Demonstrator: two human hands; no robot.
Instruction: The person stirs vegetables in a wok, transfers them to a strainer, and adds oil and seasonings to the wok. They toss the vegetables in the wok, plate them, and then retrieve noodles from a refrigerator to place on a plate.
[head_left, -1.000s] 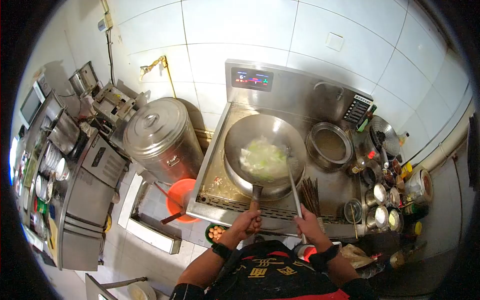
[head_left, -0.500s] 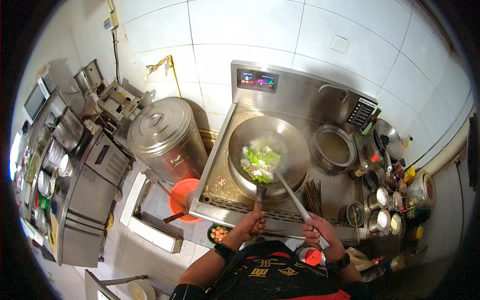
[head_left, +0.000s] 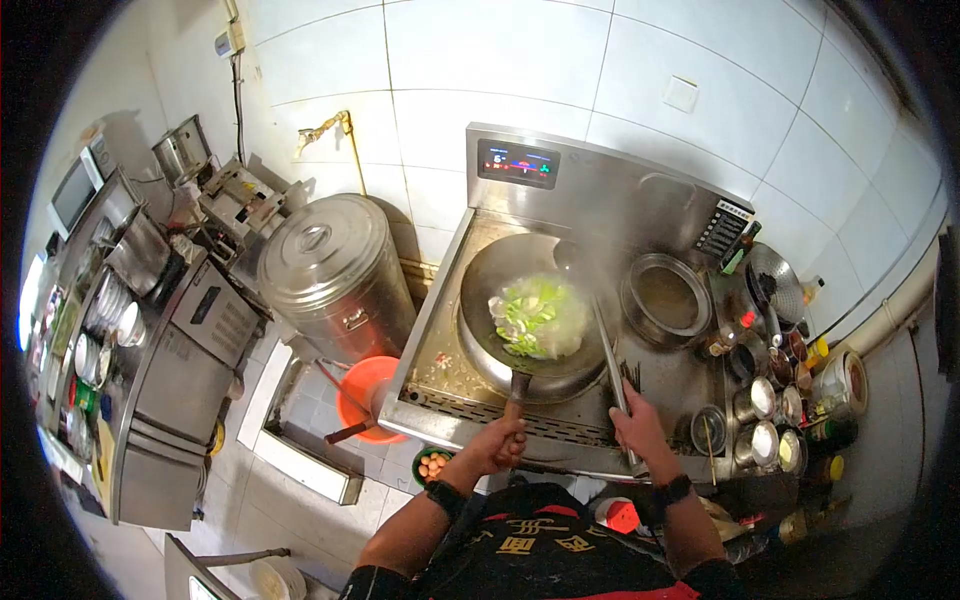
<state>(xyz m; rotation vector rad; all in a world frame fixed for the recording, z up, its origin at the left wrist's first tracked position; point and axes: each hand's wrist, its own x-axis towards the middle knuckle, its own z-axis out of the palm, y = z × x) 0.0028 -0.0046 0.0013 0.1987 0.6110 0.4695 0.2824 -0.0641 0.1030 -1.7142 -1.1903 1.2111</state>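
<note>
Head view: left hand (head_left: 497, 443) clamped on handle of round steel wok (head_left: 533, 312) w/ green-white chopped veg (head_left: 531, 317) just beyond fingers, right hand (head_left: 637, 429) gripping long steel ladle (head_left: 607, 352) reaching into pan; best to keep wok level, ladle low & strokes short so nothing spills onto steel cooktop (head_left: 440, 375).
</note>
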